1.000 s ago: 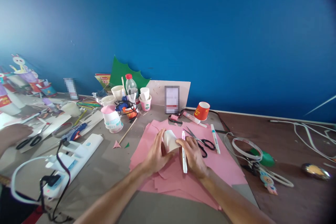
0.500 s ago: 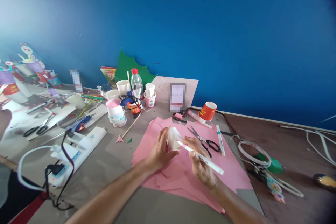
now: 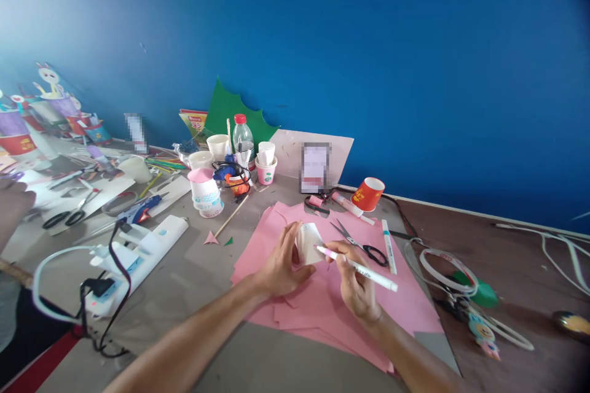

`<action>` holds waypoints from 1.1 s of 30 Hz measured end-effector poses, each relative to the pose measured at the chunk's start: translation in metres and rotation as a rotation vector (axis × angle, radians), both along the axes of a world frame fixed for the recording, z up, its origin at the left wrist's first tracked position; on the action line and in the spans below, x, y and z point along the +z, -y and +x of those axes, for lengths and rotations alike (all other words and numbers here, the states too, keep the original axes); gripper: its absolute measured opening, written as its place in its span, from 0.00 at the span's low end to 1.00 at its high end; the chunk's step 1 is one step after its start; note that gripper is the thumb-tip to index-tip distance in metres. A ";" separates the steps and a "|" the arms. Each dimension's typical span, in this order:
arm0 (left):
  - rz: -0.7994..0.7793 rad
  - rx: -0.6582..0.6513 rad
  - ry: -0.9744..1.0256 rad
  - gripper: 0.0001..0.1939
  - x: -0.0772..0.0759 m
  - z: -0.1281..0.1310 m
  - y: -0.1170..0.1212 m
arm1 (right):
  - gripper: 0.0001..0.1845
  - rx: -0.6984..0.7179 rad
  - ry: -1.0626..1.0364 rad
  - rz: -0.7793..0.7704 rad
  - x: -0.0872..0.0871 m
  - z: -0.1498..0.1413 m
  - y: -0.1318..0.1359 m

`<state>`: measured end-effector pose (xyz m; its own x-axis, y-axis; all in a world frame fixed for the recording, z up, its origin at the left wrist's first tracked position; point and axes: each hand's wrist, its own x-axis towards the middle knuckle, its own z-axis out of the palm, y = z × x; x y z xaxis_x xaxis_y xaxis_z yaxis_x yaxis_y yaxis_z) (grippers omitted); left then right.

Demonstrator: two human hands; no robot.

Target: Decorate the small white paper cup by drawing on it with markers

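Note:
My left hand is closed around a small white paper cup, tilted over the pink paper sheets. In my right hand is a white acrylic marker, gripped like a pen. Its pink tip points at the cup's side; whether it touches I cannot tell. Black-handled scissors lie open on the pink sheets just beyond my right hand. Beside them rests another marker with a teal band.
A red paper cup lies tilted at the back. Stacked cups, a bottle and a phone stand behind. On the left are a power strip, a glue gun and a person's arm. Cables lie right.
The view has shifted slightly. My left hand has turned the white cup a little, and the marker's tip has moved slightly right. Both hands keep their hold.

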<state>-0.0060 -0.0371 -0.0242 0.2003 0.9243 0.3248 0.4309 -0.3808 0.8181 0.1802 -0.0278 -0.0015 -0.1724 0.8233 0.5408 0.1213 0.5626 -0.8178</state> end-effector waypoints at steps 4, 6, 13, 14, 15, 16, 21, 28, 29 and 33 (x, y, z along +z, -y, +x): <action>0.009 0.027 -0.013 0.48 -0.003 0.000 -0.001 | 0.12 -0.057 -0.068 -0.032 -0.003 -0.001 -0.001; -0.026 0.028 0.005 0.48 -0.005 0.000 -0.002 | 0.11 -0.050 -0.049 -0.024 -0.001 -0.001 0.000; -0.067 0.023 0.064 0.48 -0.004 0.001 -0.003 | 0.09 0.002 0.036 0.038 0.008 0.001 0.002; -0.061 0.023 0.064 0.48 -0.004 0.001 -0.003 | 0.08 0.015 0.039 0.039 0.008 0.001 0.002; -0.057 0.022 0.065 0.48 -0.005 0.002 -0.004 | 0.08 0.028 0.045 0.038 0.008 0.001 0.003; -0.054 0.022 0.069 0.48 -0.005 0.002 -0.004 | 0.08 0.039 0.055 0.038 0.009 0.001 0.003; -0.047 0.011 0.101 0.49 -0.005 0.003 -0.004 | 0.07 0.047 0.089 0.019 0.009 0.001 0.003; 0.008 -0.016 0.091 0.46 0.000 0.004 -0.002 | 0.07 0.024 0.074 -0.001 0.010 0.002 0.001; 0.013 -0.015 0.085 0.45 0.000 0.004 -0.002 | 0.07 0.021 0.069 -0.010 0.009 0.002 0.000; 0.007 0.009 0.069 0.45 -0.001 0.005 -0.001 | 0.08 0.016 0.046 -0.035 0.007 0.003 -0.001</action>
